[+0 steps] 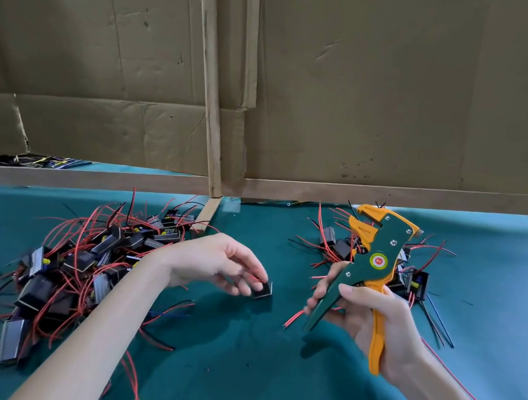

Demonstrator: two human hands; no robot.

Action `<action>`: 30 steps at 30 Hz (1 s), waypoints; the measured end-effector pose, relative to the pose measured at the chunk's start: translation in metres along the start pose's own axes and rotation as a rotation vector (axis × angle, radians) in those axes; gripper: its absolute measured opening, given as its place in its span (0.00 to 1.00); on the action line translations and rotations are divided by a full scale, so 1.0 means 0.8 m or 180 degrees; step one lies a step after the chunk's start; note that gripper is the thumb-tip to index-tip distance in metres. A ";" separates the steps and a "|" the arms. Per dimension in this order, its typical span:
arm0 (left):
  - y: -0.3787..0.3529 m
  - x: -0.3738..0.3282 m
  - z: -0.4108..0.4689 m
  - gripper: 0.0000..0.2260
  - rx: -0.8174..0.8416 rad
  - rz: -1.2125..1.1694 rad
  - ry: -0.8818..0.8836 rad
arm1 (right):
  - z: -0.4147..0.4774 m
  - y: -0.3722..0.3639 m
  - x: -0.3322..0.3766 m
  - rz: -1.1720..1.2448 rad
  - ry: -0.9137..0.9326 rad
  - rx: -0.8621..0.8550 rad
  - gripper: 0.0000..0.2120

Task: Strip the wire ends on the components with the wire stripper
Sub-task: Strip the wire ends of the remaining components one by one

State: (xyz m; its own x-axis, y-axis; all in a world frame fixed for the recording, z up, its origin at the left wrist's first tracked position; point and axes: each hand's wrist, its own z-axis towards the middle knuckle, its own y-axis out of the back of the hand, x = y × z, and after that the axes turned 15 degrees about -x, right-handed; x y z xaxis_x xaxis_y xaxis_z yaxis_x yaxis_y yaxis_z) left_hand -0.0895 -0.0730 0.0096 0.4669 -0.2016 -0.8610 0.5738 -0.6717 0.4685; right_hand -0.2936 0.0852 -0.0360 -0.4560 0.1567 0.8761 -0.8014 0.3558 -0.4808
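While the right hand [374,322] clasps the upright green-and-orange wire stripper [375,261], the left hand [212,260] pinches a small black box-shaped component [262,291] left of the stripper. One red-wired component pile [334,244] lies behind the stripper, and a larger tangled heap [82,261] lies farther left.

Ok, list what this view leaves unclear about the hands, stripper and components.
Head view only.
Left hand on black component: pinching or touching, fingers cover contact.
Wire stripper label: too small to read.
Left pile: blurred, stripped ends untellable.
Right pile: partly behind stripper.
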 end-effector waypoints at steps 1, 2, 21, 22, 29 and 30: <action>-0.002 0.000 0.000 0.16 0.0049 0.0042 -0.0134 | 0.000 0.000 0.000 0.0000 -0.0002 -0.0005 0.11; -0.005 -0.001 0.000 0.14 0.0021 0.0137 -0.0289 | 0.000 0.000 0.000 0.0000 -0.0003 -0.0008 0.11; -0.030 -0.014 0.013 0.07 -0.1482 -0.1584 -0.1019 | -0.002 -0.001 -0.001 -0.0062 -0.0116 -0.0030 0.11; -0.030 -0.014 0.012 0.07 -0.1468 -0.1586 -0.1030 | -0.002 -0.001 -0.001 -0.0064 -0.0127 -0.0015 0.11; -0.034 -0.017 0.008 0.06 -0.1426 -0.1298 -0.1127 | -0.004 -0.002 0.000 -0.0125 -0.0135 0.0078 0.13; -0.035 -0.018 0.007 0.06 -0.1457 -0.1200 -0.1158 | -0.004 -0.002 0.001 -0.0145 -0.0127 0.0094 0.13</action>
State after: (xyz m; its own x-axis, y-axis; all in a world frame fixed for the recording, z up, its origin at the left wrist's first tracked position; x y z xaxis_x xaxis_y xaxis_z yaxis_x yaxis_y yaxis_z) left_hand -0.1161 -0.0554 0.0080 -0.0293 -0.2934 -0.9555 0.9159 -0.3908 0.0919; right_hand -0.2914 0.0874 -0.0348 -0.4335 0.1041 0.8951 -0.8324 0.3342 -0.4420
